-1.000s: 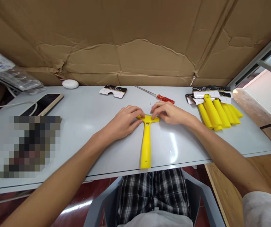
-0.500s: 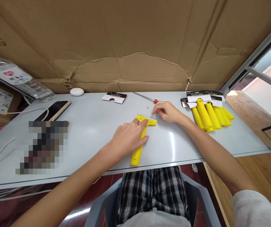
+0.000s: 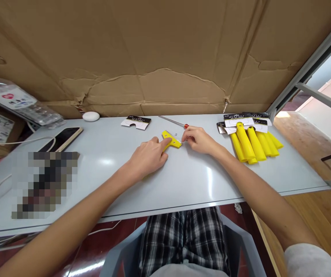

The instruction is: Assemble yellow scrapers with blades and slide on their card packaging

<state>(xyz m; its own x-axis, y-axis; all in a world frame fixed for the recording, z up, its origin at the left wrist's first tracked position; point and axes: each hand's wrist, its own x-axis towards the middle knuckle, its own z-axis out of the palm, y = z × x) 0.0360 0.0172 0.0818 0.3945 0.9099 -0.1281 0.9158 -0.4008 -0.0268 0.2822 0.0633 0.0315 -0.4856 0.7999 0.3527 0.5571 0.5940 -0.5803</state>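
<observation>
On the table, my left hand (image 3: 146,157) is closed over the handle of a yellow scraper (image 3: 176,143), its index finger stretched onto the T-shaped head. Most of the handle is hidden under the hand. My right hand (image 3: 198,139) is just right of the scraper head, thumb and fingers pinched together. What they hold, if anything, is too small to make out. Tiny metal pieces (image 3: 175,134), perhaps screws, lie just beyond the head. A screwdriver (image 3: 173,120) with a red handle lies behind my right hand, its handle partly covered.
Several yellow scraper handles (image 3: 244,142) with black-and-white cards lie at the right. A loose card (image 3: 136,122) and a white oval object (image 3: 91,116) are at the back. A phone (image 3: 64,138) and cable lie left. Cardboard (image 3: 165,50) walls off the rear.
My left hand has turned the scraper, so its head now slants down to the right and its handle points left under the hand. My right hand stays pinched near the head's end.
</observation>
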